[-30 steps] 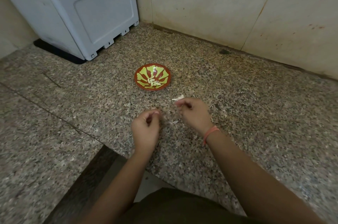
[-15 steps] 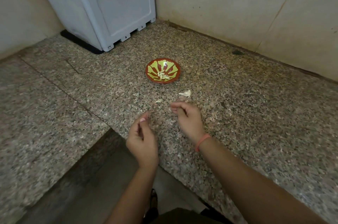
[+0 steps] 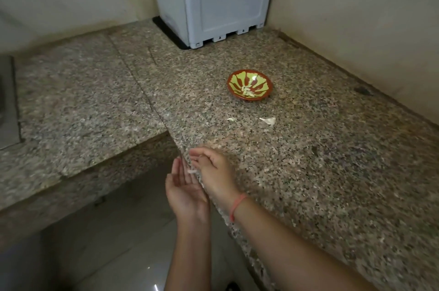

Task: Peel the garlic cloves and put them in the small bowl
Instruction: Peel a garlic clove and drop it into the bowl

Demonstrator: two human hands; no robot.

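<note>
Both moved to counter edge | left hand palm-up, spread | right hand loose

left grip palm-up with straight fingers, right grip against its edge, fingers loose

Dim, warm indoor light, motion blur softening the whole view, wide-angle bending at the edges, a glare spot on the floor.
</note>
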